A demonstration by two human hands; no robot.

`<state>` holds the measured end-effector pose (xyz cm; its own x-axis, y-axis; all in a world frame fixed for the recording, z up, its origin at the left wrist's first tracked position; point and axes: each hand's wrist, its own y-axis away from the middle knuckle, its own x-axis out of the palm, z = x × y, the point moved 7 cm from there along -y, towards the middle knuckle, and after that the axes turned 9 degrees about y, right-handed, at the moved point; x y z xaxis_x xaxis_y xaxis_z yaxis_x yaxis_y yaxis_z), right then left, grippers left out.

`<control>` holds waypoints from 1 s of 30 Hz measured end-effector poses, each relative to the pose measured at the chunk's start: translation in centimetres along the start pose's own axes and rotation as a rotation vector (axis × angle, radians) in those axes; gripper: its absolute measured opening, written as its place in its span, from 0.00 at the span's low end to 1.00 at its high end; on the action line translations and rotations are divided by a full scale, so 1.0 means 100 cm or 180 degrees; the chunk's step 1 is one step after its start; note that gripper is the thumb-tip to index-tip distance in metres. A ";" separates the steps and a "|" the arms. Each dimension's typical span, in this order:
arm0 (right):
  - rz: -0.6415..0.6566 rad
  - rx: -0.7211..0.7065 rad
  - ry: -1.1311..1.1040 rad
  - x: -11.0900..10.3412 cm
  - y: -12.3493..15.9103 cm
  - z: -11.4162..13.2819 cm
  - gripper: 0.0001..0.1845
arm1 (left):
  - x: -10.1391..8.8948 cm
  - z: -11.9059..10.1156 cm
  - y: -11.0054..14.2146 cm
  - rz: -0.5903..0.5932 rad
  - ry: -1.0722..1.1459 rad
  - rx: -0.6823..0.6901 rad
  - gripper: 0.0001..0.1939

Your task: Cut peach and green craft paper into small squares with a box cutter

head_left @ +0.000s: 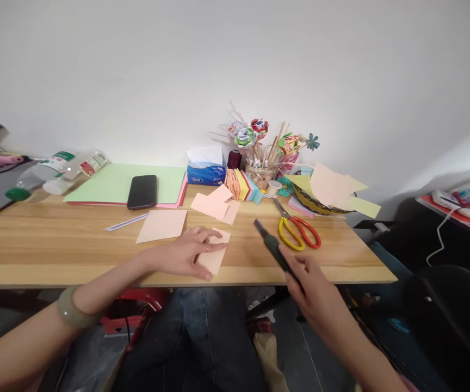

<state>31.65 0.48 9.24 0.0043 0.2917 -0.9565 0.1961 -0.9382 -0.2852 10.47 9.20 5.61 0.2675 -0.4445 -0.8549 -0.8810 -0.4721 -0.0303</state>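
Note:
My left hand [192, 251] lies with fingers spread on a small pale pink paper piece [215, 260] at the table's front edge. In my right hand [310, 286] is a dark green utility knife [276, 249], its blade end pointing up and left above the wood. Beside the left hand rests a larger pink sheet [162, 224]. Behind it several pink paper pieces [212, 206] overlap. Scissors [299, 231] with one yellow and one red handle lie just beyond the knife.
A black phone [142, 191] sits on green paper [96, 182] at the left, near plastic bottles [51, 169]. At the back stand a tissue box [206, 173], folded coloured papers [241, 185] and a jar of paper flowers [260, 173]. A basket [320, 198] holds more paper.

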 end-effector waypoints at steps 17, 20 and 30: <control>0.0378 -0.0837 0.0244 0.024 0.067 0.066 0.28 | -0.003 -0.002 0.000 -0.0275 0.0177 0.0244 0.23; 0.0288 -0.0903 0.0274 0.022 0.068 0.068 0.28 | 0.002 -0.001 0.000 -0.0406 0.0095 0.0160 0.21; 0.0192 -0.0678 0.0271 0.028 0.076 0.068 0.29 | 0.004 -0.003 -0.001 -0.0546 -0.0327 0.0014 0.21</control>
<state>26.52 -7.05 3.99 0.1033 0.2593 -0.9602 0.3955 -0.8965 -0.1996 10.76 8.85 5.44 0.3729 -0.2778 -0.8853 -0.8278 -0.5307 -0.1821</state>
